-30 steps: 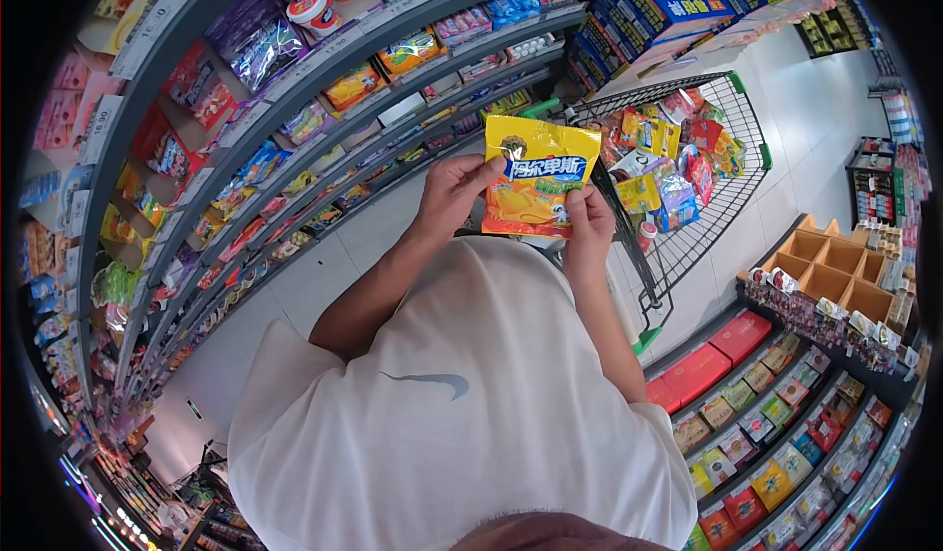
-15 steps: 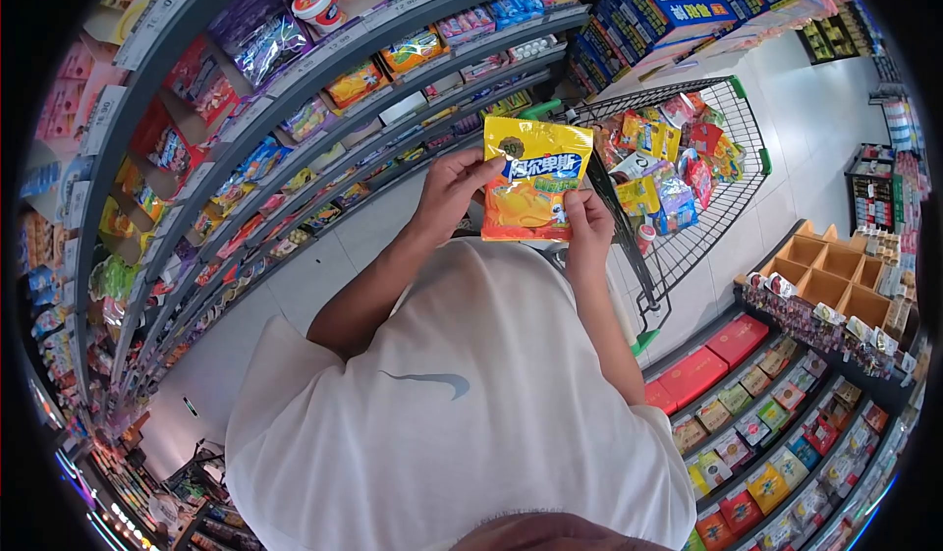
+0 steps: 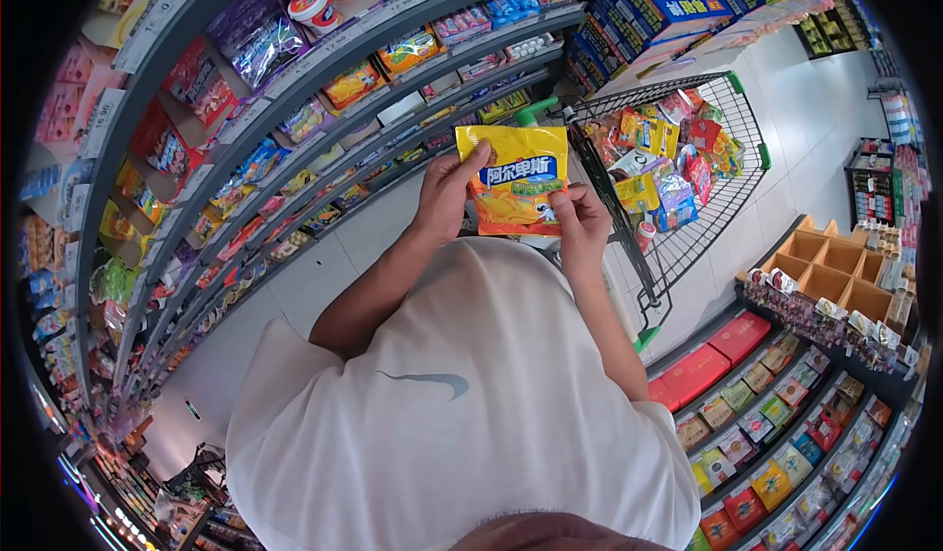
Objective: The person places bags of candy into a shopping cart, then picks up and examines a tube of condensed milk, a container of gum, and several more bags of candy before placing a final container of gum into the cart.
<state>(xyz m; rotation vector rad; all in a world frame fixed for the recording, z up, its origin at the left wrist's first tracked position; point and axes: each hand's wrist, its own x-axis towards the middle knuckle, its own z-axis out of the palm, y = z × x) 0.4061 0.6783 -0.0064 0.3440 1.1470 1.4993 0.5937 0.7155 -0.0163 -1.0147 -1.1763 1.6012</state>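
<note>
A yellow and orange candy bag with a blue label faces up in front of my chest, held between both hands. My left hand pinches its left edge, the thumb lying over the upper left of the front. At the lower right, my right hand grips the bag with thumb on the front and fingers behind. Just beyond the bag stands a shopping cart of black wire with green corners. A heap of colourful snack packets lies in it.
Curved shelves of candy bags and tubs rise on the left. Stacked blue boxes stand ahead. On the right are a wooden divided display, red boxes and shelves of small packs. Pale tiled floor shows around the cart.
The candy bag has shifted slightly left and tilted, its top edge now lower on the left side. My left thumb has moved up near its top left corner. The cart has stayed put.
</note>
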